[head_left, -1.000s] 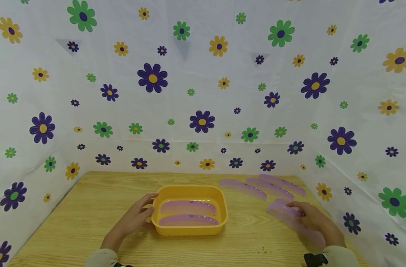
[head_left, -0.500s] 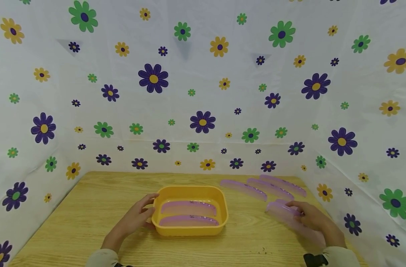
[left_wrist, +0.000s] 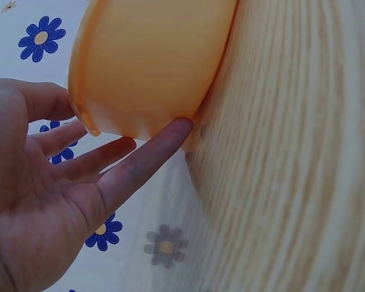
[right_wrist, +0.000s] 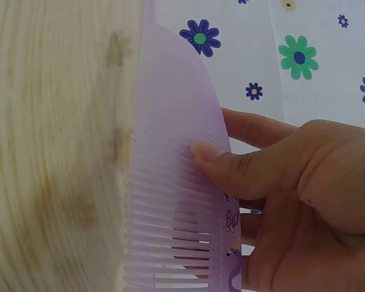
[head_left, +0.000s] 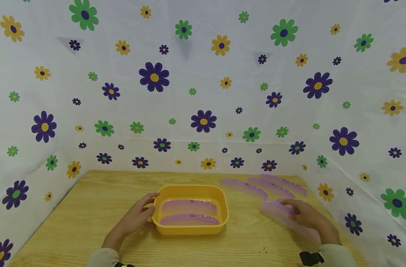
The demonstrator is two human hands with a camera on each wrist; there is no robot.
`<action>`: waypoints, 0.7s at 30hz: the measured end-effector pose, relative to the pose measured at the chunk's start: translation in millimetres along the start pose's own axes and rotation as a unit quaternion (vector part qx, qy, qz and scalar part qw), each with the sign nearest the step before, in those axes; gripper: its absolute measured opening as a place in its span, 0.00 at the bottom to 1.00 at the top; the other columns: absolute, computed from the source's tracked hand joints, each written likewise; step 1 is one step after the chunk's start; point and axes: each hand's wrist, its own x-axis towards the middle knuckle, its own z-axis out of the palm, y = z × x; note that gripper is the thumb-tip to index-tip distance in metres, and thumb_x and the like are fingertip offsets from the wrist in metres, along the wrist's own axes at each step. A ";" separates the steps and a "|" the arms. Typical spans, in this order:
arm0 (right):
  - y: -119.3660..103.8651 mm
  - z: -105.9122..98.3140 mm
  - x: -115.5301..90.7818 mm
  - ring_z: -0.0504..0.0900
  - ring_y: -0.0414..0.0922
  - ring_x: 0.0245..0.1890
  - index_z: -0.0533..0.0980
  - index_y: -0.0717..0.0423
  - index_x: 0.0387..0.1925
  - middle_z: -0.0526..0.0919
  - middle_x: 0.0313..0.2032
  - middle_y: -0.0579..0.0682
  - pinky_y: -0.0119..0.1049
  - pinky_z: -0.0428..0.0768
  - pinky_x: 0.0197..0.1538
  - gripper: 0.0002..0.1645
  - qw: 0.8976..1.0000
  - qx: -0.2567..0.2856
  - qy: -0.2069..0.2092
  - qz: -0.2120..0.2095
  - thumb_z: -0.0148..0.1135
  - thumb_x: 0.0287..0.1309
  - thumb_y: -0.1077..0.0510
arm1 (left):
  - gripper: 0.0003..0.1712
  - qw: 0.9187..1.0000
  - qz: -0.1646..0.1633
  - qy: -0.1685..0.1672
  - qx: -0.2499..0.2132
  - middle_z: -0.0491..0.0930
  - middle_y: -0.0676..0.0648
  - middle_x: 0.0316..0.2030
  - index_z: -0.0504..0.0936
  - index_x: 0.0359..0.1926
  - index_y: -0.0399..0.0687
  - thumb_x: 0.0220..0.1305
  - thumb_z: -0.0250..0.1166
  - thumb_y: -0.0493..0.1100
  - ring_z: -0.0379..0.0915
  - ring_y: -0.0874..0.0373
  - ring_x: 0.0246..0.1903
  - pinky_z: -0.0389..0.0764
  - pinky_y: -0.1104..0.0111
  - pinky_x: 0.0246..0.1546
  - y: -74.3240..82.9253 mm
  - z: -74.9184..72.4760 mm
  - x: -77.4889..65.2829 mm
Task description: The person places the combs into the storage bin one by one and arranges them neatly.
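My right hand (head_left: pixel 308 217) pinches a translucent purple comb (right_wrist: pixel 170 115), thumb on its near face along the printed spine. Its teeth point toward the tabletop in the right wrist view. To the left stands a yellow plastic tub (head_left: pixel 189 230) holding two purple combs, the back comb (head_left: pixel 187 207) and the front comb (head_left: pixel 189 220), laid parallel. My left hand (head_left: pixel 136 215) rests against the tub's left end. In the left wrist view its fingers (left_wrist: pixel 149 158) extend along the tub's outer wall and touch its rim.
Three more purple combs lie slanted at the table's back right: a left one (head_left: pixel 243 187), a middle one (head_left: pixel 269 186) and a far one (head_left: pixel 284 182). Flower-printed white sheeting (head_left: pixel 173 107) walls the wooden table (head_left: pixel 89 207) behind and at both sides. Small dark marks (head_left: pixel 264 250) show near the front.
My right hand has shifted slightly left with the comb. My left hand and the tub keep their places, and the combs inside lie as before.
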 end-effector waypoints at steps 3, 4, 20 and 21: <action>-2.8 -0.4 0.4 0.69 0.39 0.28 0.71 0.58 0.59 0.73 0.29 0.50 0.28 0.71 0.27 0.25 1.000 0.017 -0.004 -0.001 0.55 0.59 0.70 | 0.29 1.000 0.001 -0.001 -0.003 0.52 0.29 0.69 0.53 0.72 0.45 0.74 0.48 0.43 0.64 0.29 0.61 0.86 0.55 0.37 0.6 -0.1 -0.5; -4.0 -0.8 0.7 0.68 0.39 0.28 0.71 0.58 0.59 0.72 0.30 0.50 0.27 0.71 0.27 0.25 1.000 0.020 -0.004 -0.002 0.55 0.59 0.70 | 0.29 1.000 0.003 -0.002 -0.003 0.52 0.28 0.69 0.52 0.72 0.45 0.74 0.48 0.43 0.64 0.29 0.61 0.86 0.55 0.36 1.0 -0.1 -0.8; -27.0 -8.0 11.4 0.66 0.37 0.27 0.71 0.61 0.56 0.73 0.32 0.52 0.27 0.69 0.25 0.22 0.998 0.026 -0.009 -0.063 0.55 0.58 0.71 | 0.29 1.000 -0.001 0.009 0.007 0.53 0.29 0.69 0.53 0.72 0.45 0.74 0.48 0.42 0.64 0.29 0.61 0.86 0.56 0.36 0.1 1.7 0.1; -27.6 -8.0 12.3 0.66 0.37 0.27 0.71 0.61 0.56 0.73 0.32 0.52 0.27 0.69 0.26 0.22 0.998 0.023 -0.008 -0.065 0.55 0.58 0.71 | 0.29 1.000 -0.002 0.011 0.007 0.54 0.30 0.69 0.54 0.72 0.46 0.74 0.48 0.42 0.64 0.29 0.61 0.86 0.56 0.36 0.2 1.9 0.0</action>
